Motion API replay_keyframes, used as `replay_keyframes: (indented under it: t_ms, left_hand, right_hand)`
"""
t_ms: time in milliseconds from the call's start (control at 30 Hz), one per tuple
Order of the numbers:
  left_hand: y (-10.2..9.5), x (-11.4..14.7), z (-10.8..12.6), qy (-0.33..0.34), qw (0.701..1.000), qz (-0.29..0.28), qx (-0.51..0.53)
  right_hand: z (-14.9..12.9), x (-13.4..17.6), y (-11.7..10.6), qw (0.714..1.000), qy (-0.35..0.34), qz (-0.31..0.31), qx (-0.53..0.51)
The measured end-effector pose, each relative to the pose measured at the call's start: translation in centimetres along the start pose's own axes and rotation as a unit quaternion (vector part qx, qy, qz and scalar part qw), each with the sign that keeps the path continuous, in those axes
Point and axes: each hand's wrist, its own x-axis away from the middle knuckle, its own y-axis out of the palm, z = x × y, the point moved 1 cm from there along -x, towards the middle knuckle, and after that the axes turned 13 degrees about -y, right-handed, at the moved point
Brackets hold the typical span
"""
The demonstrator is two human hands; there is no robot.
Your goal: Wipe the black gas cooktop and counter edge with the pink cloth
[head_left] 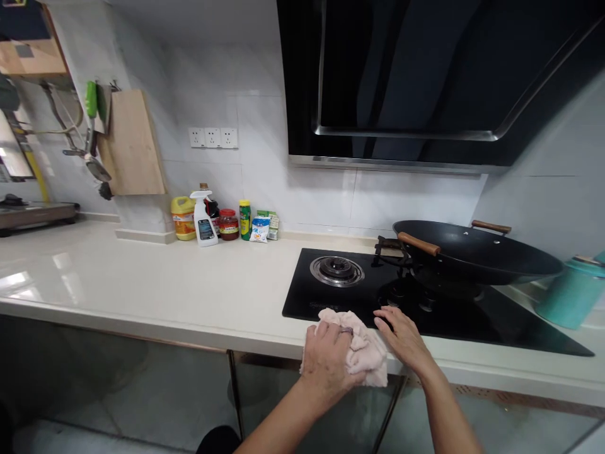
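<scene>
My left hand [328, 356] is closed over a crumpled pale pink cloth [366, 350], pressing it at the front edge of the counter and the black gas cooktop [302, 287]. Part of the cloth hangs over the counter's edge. Just right of it, my right hand [401, 337] rests with extended fingers at the cooktop's front edge, holding nothing. Behind the hands lies the bare left burner [337, 270]. A large black wok [477, 252] with wooden handles sits over the right burner.
A range hood [401, 82] overhangs the cooktop. Along the back wall stand a spray bottle [205, 221], a yellow jug [184, 219], a red-lidded jar [229, 225] and small packets [259, 229]. A teal canister [571, 295] is at right, a cutting board [135, 145] at left.
</scene>
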Motion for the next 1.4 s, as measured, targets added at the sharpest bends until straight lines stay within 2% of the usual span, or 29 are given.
replay_keyframes:
  t_ms: [233, 333, 433, 567, 633, 700, 833, 967, 1133, 1267, 1400]
  left_hand:
    - [-1.9, 0.5, -3.0, -0.012, 1.000, 0.013, -0.012]
    - [-3.9, 0.8, -5.8, -0.023, 0.999, 0.024, -0.040]
    - [-6.4, 1.2, -9.6, -0.031, 0.995, 0.028, -0.091]
    - [-9.0, 1.6, -14.4, -0.089, 0.983, 0.036, -0.158]
    - [-9.6, 1.7, -15.8, -0.131, 0.973, 0.049, -0.181]
    - [-9.7, 1.5, -16.3, -0.169, 0.962, 0.068, -0.202]
    - [-9.1, 1.1, -14.9, -0.214, 0.942, 0.102, -0.238]
    - [-8.0, 0.6, -11.6, -0.211, 0.947, 0.080, -0.230]
    - [-5.5, -0.1, -6.5, -0.172, 0.971, 0.046, -0.158]
    - [-2.8, -0.9, -2.5, -0.127, 0.986, 0.014, -0.106]
    - [-0.7, -2.0, 1.0, -0.078, 0.995, -0.035, -0.057]
  right_hand:
    - [-0.2, 0.2, -0.1, 1.000, 0.000, 0.000, 0.005]
    - [-0.5, 0.2, -0.2, 1.000, 0.005, -0.007, 0.002]
    - [-0.7, 0.2, -0.3, 1.000, 0.001, -0.008, 0.003]
    - [-0.7, 0.2, -0.4, 1.000, -0.002, 0.001, 0.008]
    - [-0.7, 0.2, -0.4, 1.000, -0.001, 0.003, 0.006]
    - [-0.8, 0.2, -0.3, 1.000, -0.002, 0.003, 0.001]
    - [-0.9, 0.1, -0.2, 1.000, -0.005, 0.007, 0.001]
    - [-1.0, 0.0, 0.0, 1.000, -0.005, 0.019, 0.015]
    - [-1.5, -0.1, -0.4, 1.000, 0.000, 0.019, 0.012]
    - [-1.9, -0.1, -0.9, 0.998, 0.021, 0.037, -0.042]
    - [-1.0, -0.1, -0.7, 0.989, 0.045, 0.077, -0.114]
